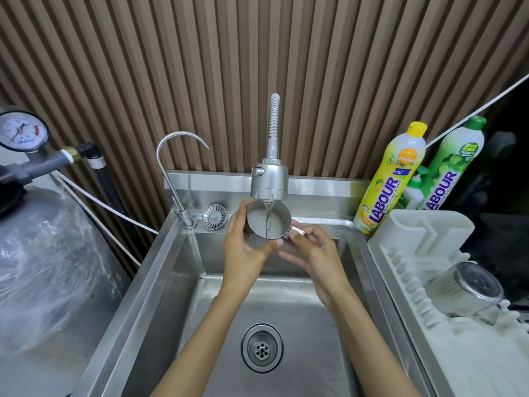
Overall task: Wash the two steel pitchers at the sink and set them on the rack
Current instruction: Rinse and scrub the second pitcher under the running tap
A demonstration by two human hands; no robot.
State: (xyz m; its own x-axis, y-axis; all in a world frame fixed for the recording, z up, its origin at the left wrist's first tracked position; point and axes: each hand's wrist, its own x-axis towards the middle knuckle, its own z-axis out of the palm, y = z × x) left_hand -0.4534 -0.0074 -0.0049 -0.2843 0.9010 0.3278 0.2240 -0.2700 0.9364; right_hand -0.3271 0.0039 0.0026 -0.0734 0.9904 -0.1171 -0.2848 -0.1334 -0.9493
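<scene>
The left hand (243, 249) wraps its fingers round a steel pitcher (267, 226) held upright over the sink (160, 267), directly under the faucet head (269, 181). A stream of water falls into the cloudy water inside. The right hand (317, 253) pinches its handle. A second pitcher (463, 290) lies on its side on the white dish rack (415, 239).

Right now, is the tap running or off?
Running: a stream of water falls from the tap into the pitcher that the left hand grips beneath it.
</scene>
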